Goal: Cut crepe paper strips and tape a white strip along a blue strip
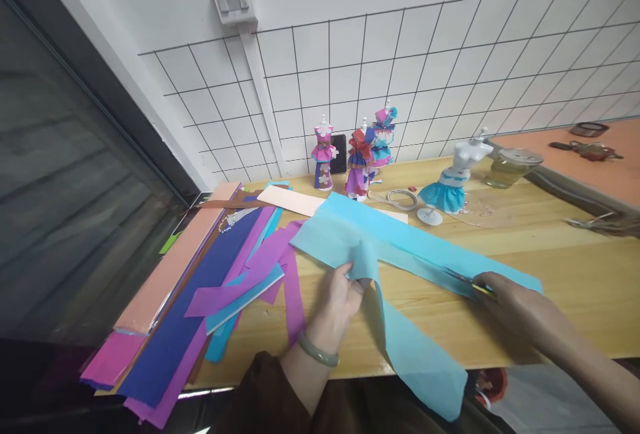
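1. Left of the left hand (343,294), the papers (185,287) are lying in an overlapping heap; a catching edge could be dragging them along.
2. The left fingers are pinching the strip (423,361) closed; an uneven tug could be tearing it.
3. Below them it is hanging past the table's (575,327) front edge, where its weight could be skewing the cut.
4. The right fingers are curling around the scissors (463,277), handle spread not readable; left of them, the blades are meeting the blue sheet (400,237), whose slackness could be letting them wander.
5. Under both hands, pale wood is showing.
6. Beyond the fingers, dolls (324,154) are standing before the tiled wall (450,54); farther right, an orange surface (620,174) is adjoining.
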`<state>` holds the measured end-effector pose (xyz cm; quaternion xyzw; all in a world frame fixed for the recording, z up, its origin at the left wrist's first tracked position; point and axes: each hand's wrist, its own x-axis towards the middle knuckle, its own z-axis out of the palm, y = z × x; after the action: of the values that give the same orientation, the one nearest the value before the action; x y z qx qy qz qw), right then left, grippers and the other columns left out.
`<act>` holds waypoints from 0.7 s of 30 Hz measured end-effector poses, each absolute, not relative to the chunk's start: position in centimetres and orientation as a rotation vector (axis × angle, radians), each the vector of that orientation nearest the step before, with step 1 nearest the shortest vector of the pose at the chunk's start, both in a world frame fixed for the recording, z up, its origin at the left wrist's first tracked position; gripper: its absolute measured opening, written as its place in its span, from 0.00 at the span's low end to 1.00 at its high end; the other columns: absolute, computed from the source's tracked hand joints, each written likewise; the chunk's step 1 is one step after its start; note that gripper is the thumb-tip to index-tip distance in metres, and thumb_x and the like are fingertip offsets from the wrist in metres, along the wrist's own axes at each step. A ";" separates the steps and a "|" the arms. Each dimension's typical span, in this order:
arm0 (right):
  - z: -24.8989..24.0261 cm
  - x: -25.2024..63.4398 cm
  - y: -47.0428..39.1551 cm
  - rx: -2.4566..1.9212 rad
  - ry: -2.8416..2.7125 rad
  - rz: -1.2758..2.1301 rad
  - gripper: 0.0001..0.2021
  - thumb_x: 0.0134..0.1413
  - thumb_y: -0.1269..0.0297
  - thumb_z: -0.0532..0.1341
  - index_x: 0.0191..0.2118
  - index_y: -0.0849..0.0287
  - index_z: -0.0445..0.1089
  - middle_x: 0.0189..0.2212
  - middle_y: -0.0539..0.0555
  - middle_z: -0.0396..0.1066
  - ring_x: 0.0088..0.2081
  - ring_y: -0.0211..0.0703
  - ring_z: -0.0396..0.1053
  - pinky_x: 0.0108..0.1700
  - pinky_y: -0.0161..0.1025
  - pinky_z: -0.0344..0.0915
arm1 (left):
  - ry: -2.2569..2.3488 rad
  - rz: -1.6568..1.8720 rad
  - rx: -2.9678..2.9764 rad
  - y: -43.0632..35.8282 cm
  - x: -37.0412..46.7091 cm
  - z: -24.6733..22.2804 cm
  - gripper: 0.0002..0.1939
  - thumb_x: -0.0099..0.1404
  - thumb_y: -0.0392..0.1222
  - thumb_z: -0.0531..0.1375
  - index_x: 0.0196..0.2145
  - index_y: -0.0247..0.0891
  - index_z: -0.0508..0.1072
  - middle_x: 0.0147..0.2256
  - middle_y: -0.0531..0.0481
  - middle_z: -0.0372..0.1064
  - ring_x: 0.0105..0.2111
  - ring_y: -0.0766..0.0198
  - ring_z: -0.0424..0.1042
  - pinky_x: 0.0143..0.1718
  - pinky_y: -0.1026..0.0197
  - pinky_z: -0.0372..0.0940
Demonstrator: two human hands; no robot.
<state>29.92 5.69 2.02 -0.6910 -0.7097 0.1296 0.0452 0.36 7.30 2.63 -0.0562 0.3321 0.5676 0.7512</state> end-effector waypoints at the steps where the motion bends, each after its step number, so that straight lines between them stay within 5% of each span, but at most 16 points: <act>1: 2.2 29.6 5.3 -2.099 -2.109 0.386 0.07 0.49 0.60 0.54 0.35 0.53 0.64 0.39 0.62 0.69 0.34 0.49 0.69 0.33 0.40 0.58 | 0.725 1.231 -0.113 6.8 0.7 2.7 0.09 0.56 0.30 0.53 0.34 0.31 0.69 0.32 0.41 0.70 0.31 0.61 0.71 0.28 0.62 0.68; 5: 3.1 25.2 1.9 -1.780 -2.126 0.601 0.14 0.47 0.51 0.56 0.39 0.52 0.62 0.40 0.56 0.69 0.39 0.45 0.67 0.38 0.36 0.61 | 0.723 1.220 -0.091 5.7 1.0 3.0 0.05 0.56 0.30 0.53 0.29 0.31 0.68 0.31 0.39 0.69 0.33 0.58 0.71 0.30 0.60 0.68; 11: 3.1 20.0 -1.6 -1.638 -2.317 0.879 0.10 0.53 0.55 0.50 0.33 0.53 0.62 0.34 0.52 0.69 0.34 0.42 0.68 0.35 0.35 0.62 | 0.678 1.223 -0.090 5.8 -0.4 2.8 0.07 0.56 0.30 0.52 0.33 0.30 0.68 0.36 0.37 0.69 0.37 0.57 0.71 0.38 0.56 0.68; 21: 2.8 27.4 -0.5 -1.764 -2.288 0.905 0.12 0.48 0.51 0.53 0.25 0.50 0.67 0.25 0.51 0.70 0.26 0.45 0.68 0.28 0.35 0.63 | 0.801 1.339 -0.098 10.5 -5.9 1.9 0.10 0.56 0.30 0.54 0.38 0.31 0.67 0.33 0.43 0.71 0.35 0.60 0.72 0.39 0.56 0.67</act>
<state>27.42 -0.50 2.81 -0.5816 -0.7546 0.2983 0.0571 -5.86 10.48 1.91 -0.0440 0.3611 0.6034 0.7096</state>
